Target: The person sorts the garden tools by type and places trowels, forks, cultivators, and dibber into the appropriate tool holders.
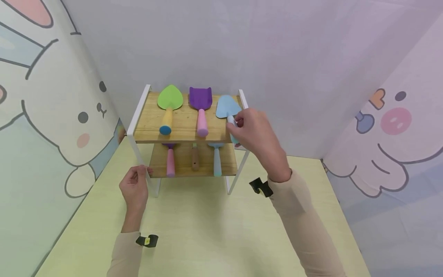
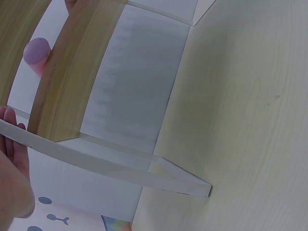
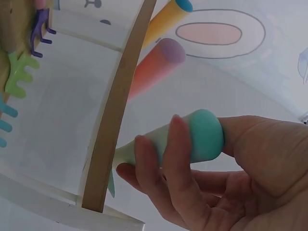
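Note:
My right hand [image 1: 254, 129] grips the handle of a light blue toy shovel [image 1: 226, 106] at the right end of the upper shelf. In the right wrist view its teal-ended handle [image 3: 207, 134] lies between my curled fingers, past the shelf's front edge. My left hand [image 1: 135, 186] holds the white side post of the two-tier rack [image 1: 138, 117], low on the left; in the left wrist view its fingers [image 2: 18, 149] reach behind the post. Beside the blue shovel lie a purple shovel [image 1: 200, 99] with a pink handle and a green shovel [image 1: 170, 98] with a yellow handle.
On the lower shelf [image 1: 183, 169] lie small rakes: one with a pink handle [image 1: 170, 161], one with a brown handle [image 1: 195, 157] and one with a light blue handle [image 1: 217, 161]. The rack stands on a pale table [image 1: 207, 238], with cartoon-printed cloth walls [image 1: 380, 115] around.

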### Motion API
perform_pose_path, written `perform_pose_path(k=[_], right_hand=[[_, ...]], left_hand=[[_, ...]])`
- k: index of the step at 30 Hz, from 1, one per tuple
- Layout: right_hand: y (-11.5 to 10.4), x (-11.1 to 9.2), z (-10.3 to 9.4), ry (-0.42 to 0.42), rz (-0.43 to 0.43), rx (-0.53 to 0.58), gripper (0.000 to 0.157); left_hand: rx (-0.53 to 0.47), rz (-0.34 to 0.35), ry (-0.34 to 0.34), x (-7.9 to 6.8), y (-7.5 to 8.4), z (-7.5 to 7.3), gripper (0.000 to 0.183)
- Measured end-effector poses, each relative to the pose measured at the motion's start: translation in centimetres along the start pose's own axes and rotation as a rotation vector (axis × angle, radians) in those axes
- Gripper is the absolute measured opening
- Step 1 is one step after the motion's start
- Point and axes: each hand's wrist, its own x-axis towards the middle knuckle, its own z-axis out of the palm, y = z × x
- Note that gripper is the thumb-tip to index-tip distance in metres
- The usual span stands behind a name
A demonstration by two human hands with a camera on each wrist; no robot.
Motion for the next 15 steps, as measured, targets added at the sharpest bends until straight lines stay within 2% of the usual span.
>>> perform_pose_path(k=[10,15], right_hand=[[0.2,1.7,0.6,0.003,0.072,0.03,0.037],[0.7,2.3,1.1,0.033,0.047,0.029,0.04]], left_hand=[[-0.033,0.003,0.004,0.0,-0.2,-0.1,0.027],[-0.016,-0.003,0.0,-0.1,-0.1,-0.1,0.027]])
